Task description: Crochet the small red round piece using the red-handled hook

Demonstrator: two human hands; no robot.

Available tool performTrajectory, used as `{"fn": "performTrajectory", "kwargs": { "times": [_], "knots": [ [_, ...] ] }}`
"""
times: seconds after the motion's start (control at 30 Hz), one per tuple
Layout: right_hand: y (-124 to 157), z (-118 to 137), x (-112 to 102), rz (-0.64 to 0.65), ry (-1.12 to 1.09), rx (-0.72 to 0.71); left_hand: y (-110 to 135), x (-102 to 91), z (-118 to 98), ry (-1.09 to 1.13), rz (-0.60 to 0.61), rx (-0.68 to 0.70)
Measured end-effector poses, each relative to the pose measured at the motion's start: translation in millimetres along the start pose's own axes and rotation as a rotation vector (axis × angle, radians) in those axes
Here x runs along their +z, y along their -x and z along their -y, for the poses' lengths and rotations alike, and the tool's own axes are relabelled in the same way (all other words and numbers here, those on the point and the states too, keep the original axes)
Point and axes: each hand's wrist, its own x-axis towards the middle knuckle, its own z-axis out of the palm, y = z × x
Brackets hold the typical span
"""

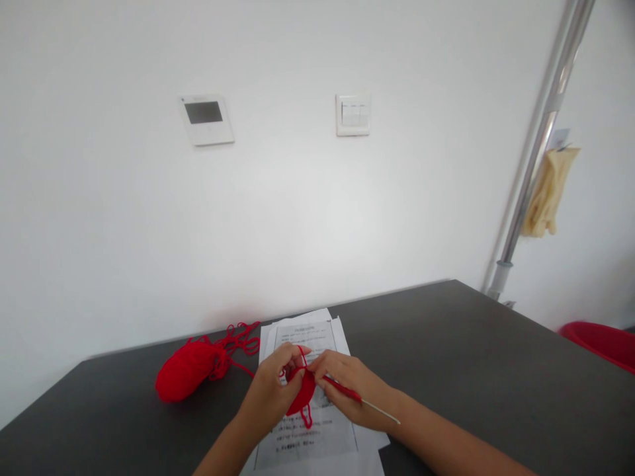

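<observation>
My left hand [272, 387] is closed, pinching a small round red crocheted piece [302, 391] with yarn looped over its forefinger. Right beside it, my right hand [351, 387] is closed on a crochet hook with a red grip [347, 390] and a thin pale shaft sticking out toward the right; its tip meets the red piece. A strand of red yarn runs left from the piece to a red yarn skein [184, 370] lying on the dark table [471, 370], with loose loops beside it. Both hands hover over printed paper sheets [312, 436].
A white wall rises just behind the table, carrying a small control panel [206, 119] and a light switch [352, 114]. A metal pole [538, 145] stands at the right with pale gloves [548, 192] hanging from it. A red basin [602, 340] sits beyond the table's right edge.
</observation>
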Motion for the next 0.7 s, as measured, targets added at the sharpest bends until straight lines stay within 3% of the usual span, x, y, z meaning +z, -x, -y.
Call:
{"fn": "performTrajectory", "kwargs": {
  "times": [0.33, 0.5, 0.7],
  "knots": [
    [3, -3, 15, -0.041, 0.235, -0.104, 0, 5.2, -2, -0.069, -0.095, 0.022],
    [2, -4, 15, -0.134, 0.122, -0.013, 4, 9.9, -7, -0.021, -0.091, 0.000],
    [6, -14, 19, -0.234, 0.080, 0.043, -1, 11.1, -6, 0.226, -0.107, -0.169]
  ]
}}
